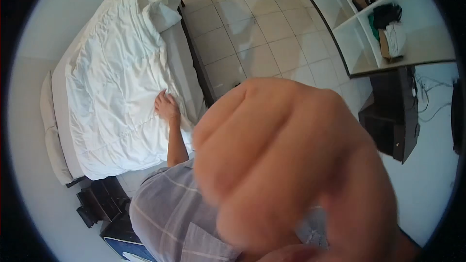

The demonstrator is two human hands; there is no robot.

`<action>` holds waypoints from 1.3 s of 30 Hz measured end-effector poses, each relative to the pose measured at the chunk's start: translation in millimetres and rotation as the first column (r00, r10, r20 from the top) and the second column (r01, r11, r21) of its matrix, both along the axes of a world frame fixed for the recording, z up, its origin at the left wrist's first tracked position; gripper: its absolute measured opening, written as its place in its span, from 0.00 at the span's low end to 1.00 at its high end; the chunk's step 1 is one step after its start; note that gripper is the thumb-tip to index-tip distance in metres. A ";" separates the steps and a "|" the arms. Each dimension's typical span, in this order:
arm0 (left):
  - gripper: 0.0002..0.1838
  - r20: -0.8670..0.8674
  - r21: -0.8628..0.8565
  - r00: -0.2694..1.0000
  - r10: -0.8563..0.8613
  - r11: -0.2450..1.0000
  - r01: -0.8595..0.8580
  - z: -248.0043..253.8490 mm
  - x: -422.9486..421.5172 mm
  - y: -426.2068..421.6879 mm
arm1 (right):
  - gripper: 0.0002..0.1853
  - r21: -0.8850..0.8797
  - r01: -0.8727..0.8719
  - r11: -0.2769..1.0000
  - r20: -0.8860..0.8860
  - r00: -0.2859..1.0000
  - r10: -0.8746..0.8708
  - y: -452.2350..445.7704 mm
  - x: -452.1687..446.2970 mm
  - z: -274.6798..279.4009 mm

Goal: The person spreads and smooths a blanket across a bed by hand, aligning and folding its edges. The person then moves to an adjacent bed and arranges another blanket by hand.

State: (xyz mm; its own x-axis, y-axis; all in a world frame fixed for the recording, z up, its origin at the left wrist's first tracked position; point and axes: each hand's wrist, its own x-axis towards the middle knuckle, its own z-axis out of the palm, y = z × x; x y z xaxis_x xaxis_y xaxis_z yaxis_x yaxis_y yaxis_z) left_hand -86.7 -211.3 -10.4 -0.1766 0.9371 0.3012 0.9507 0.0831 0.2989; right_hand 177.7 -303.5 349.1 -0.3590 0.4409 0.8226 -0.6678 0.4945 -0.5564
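Note:
A white comforter (114,82) lies rumpled over the bed (182,51). On its edge, near the side of the bed, rests my left hand (167,106), fingers apart and touching the fabric. My right hand (286,150) is very close to the camera and fills the middle of the view. Its fingers are curled in; whether anything is inside them is hidden. A grey checked shirt (170,208) shows below.
A white pillow (56,140) lies at the far left of the bed. Dark nightstand (104,199) at lower left. White shelves (417,34) with folded items stand upper right, above a dark cabinet (388,121). Tiled floor (252,34) lies between bed and shelves.

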 end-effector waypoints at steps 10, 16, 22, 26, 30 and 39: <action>0.09 0.187 0.363 0.982 0.001 0.929 -0.070 45.2 34.7 205.5 | 0.11 -0.066 -0.282 0.957 0.025 0.958 0.284 119.7 64.7 5.9; 0.21 -0.036 0.321 0.978 0.207 0.929 -0.185 113.5 73.6 345.9 | 0.08 -0.082 -0.352 0.932 0.062 0.932 0.357 218.4 85.6 -2.7; 0.22 0.088 -0.220 0.973 0.212 0.957 -0.189 91.0 40.0 427.7 | 0.06 -0.440 0.075 0.895 0.572 0.792 0.215 364.6 125.1 -101.5; 0.20 0.079 -0.099 0.997 -0.001 0.995 0.008 111.3 34.8 362.5 | 0.07 -0.830 0.358 0.427 0.530 0.744 0.406 431.2 186.6 -274.6; 0.16 0.054 -0.433 0.980 0.191 0.889 -0.150 80.6 35.6 258.6 | 0.07 -0.796 0.502 0.337 0.585 0.498 0.641 488.8 218.4 -356.3; 0.14 -0.188 -0.725 0.732 0.655 0.410 -0.553 106.5 37.6 276.8 | 0.08 -0.702 0.374 0.606 0.695 0.545 0.469 683.4 91.5 -362.1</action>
State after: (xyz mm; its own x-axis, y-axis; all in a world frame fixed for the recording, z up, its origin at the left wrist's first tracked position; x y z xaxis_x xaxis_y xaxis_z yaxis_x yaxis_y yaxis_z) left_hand -49.0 65.5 96.1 -0.7674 0.4597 -0.4470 0.5310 0.8464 -0.0410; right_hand 269.2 379.9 -13.0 -0.6482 0.6274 -0.4315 0.2386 -0.3708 -0.8975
